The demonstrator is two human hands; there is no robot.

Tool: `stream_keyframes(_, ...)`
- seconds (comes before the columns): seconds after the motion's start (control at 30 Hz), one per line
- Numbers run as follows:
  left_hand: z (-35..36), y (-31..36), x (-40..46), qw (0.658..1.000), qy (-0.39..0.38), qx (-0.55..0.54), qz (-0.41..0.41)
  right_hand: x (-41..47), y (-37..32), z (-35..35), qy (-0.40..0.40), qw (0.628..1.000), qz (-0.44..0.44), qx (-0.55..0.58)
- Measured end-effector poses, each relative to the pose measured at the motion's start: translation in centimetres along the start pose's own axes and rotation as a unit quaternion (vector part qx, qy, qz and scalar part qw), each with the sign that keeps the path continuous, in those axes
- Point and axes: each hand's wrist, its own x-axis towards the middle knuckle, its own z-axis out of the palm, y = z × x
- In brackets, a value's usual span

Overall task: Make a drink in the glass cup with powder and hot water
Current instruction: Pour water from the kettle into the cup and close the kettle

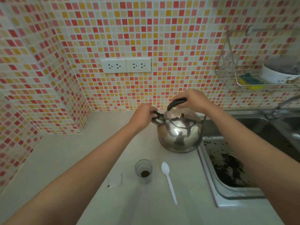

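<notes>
A shiny steel kettle (179, 133) stands on the pale counter beside the sink. My right hand (192, 98) grips its black top handle. My left hand (142, 115) is closed on the black cap at the spout, on the kettle's left. Nearer to me stands a small glass cup (143, 170), upright, with a little heap of brown powder at its bottom. A white plastic spoon (168, 181) lies on the counter just right of the cup. An empty clear sachet (116, 180) lies left of the cup.
A steel sink (209, 172) with dark residue lies to the right, with a tap (282, 104) behind it. A wire rack (233, 72) with a sponge and a bowl hangs on the tiled wall. Two double sockets (125, 65) sit above the counter.
</notes>
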Motion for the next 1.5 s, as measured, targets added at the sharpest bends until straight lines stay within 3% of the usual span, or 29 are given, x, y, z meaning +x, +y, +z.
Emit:
stream_keyframes(0.27,-2.1,1.3,-5.0,0.988,-0.078,0.086,0.107,-4.4,-3.1,-0.8,-0.041,0.998,-0.03,-0.028)
stream_keyframes(0.67,-1.4,-0.1,-10.5,0.985,-0.138,0.064,0.075,-8.9,-7.5,1.5,-0.112,0.989,-0.064,-0.075)
stream_keyframes(1.5,-0.7,-1.6,-12.5,0.986,-0.151,0.05,0.04,-8.7,-10.8,3.4,-0.161,0.97,-0.08,-0.165)
